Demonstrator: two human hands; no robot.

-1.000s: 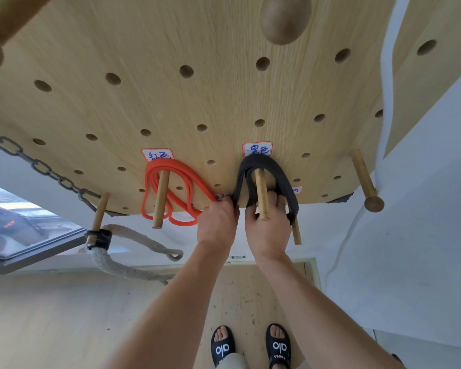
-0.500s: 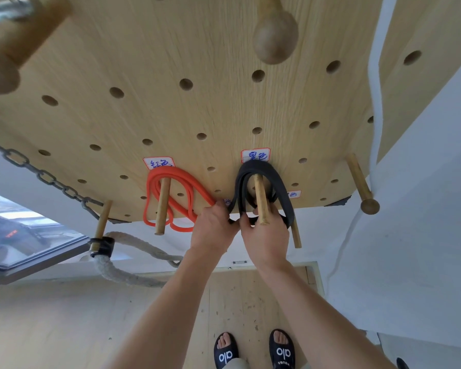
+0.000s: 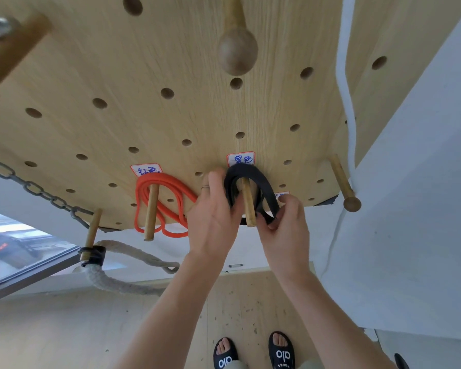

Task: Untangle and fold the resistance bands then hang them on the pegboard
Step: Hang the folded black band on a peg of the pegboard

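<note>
Hanging over a peg (image 3: 248, 203), the black band (image 3: 261, 183) is pinched low by the right hand (image 3: 284, 230). Left hand (image 3: 213, 217) presses its left side, fingers nearly straight. Red band (image 3: 168, 187) hangs beside.

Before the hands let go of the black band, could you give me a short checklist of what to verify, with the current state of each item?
1. Black band looped over its peg: ok.
2. Black band's folds lying neat: not ok, the lower loops bunch at the right hand.
3. Left hand steadying the band's left side: ok.
4. Right hand pinching the lower end: ok.
5. Red band hanging on its own peg: ok.
6. Black band seated fully back against the pegboard: cannot tell.
</note>
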